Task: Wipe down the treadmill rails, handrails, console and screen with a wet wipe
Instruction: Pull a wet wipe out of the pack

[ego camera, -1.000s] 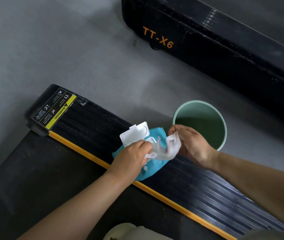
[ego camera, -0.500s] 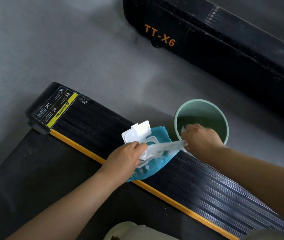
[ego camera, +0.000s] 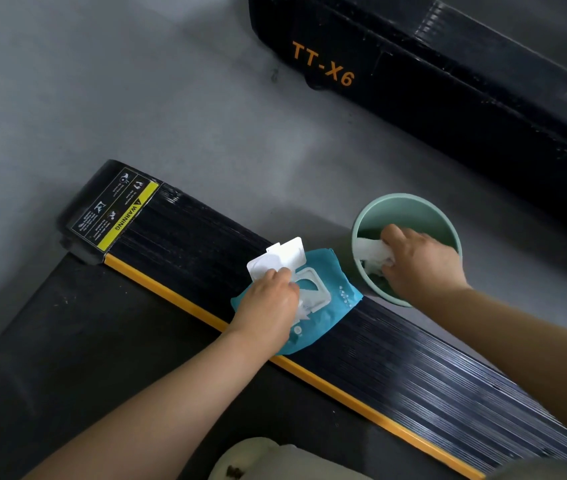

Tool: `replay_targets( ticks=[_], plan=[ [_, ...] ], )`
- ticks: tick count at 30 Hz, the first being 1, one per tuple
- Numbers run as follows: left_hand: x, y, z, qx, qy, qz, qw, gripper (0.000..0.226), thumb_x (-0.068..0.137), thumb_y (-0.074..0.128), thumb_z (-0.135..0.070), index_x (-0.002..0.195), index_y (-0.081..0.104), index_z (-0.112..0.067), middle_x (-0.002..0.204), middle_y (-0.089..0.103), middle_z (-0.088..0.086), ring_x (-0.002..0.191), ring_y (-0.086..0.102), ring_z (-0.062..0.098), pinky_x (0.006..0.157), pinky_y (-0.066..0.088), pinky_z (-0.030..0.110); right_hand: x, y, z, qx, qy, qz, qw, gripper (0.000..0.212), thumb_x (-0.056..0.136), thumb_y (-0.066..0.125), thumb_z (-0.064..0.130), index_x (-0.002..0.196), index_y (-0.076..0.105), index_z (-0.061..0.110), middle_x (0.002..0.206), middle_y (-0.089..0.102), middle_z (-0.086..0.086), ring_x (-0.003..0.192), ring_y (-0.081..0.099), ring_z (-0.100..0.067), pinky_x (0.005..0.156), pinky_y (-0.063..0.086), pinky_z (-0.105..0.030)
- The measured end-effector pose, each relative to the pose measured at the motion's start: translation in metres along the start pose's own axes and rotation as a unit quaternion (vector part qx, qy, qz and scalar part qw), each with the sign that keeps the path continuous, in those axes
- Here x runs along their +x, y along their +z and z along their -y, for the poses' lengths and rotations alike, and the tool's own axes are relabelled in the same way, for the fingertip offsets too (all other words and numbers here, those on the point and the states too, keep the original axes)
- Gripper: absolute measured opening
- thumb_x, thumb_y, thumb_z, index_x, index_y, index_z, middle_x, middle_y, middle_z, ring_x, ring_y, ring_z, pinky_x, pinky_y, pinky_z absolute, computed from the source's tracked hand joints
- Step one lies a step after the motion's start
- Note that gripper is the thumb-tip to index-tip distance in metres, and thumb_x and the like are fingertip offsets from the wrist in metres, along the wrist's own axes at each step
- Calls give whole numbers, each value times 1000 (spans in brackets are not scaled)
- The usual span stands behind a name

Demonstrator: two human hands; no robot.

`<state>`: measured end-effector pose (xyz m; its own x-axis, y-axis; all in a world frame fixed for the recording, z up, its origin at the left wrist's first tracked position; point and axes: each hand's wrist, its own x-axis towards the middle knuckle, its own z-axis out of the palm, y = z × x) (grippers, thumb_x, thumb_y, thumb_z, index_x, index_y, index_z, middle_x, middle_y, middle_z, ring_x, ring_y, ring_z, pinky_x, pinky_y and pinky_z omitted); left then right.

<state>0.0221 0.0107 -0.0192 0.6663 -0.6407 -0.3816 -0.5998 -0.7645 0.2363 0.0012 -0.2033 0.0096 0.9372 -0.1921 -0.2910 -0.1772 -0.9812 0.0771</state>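
Pale rounded fabric shape at 6 o'clock, bottom edge, identity unclear. Black treadmill belt filling the lower left. Yellow-orange edge strip running diagonally from 10 o'clock toward 5 o'clock, bordering the glossy black ribbed side rail.

Left hand near centre, palm down on the teal soft-plastic wet wipe pack, fingers bent, fingertips at the white hinged flip lid, which stands open. Whether pressing or gripping the pack: cannot tell. Pack lying flat on the side rail, just past the yellow strip.

Right hand at 2 o'clock from the pack, reaching into the pale green round plastic bucket, fingers curled around a crumpled white wet wipe held inside the rim. Bucket standing on the grey floor, touching or just beside the rail's outer edge.

Black-and-yellow WARNING sticker at 10 o'clock, on the rail's end cap.

Farthest, at 1 o'clock: long black treadmill base lettered "TT-X6" in orange, well apart from the bucket.
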Motion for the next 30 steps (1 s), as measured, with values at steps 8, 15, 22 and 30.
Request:
replay_targets(
  ticks=[8,15,22,30],
  plan=[
    [0,-2,2,-83,18,-28,996,41,89,58,-4,125,41,-15,127,38,0,106,53,14,86,44,20,-16,13,25,13,-96,42,994,29,94,48,25,121,46,19,110,59,2,96,58,-22,62,45,-29],
    [6,11,20,-75,151,-10,986,29,94,47,-12,118,60,-13,120,56,0,111,45,15,96,41,28,-20,17,31,23,-166,71,983,31,94,46,23,125,48,18,108,58,-1,93,58,-24,63,40,-27],
    [-8,4,37,-20,170,-7,985,26,93,47,-30,118,50,-23,111,54,-6,108,40,14,96,30,28,-21,24,31,55,-201,59,976,25,89,52,19,114,55,17,96,59,0,81,57,-22,57,38,-27],
    [0,10,27,-155,67,-70,983,8,94,53,-19,99,50,-14,103,52,-2,84,50,9,66,43,19,-20,25,32,89,-260,8,961,26,54,74,1,73,70,19,60,47,3,50,46,-18,33,40,-27]
  ],
)
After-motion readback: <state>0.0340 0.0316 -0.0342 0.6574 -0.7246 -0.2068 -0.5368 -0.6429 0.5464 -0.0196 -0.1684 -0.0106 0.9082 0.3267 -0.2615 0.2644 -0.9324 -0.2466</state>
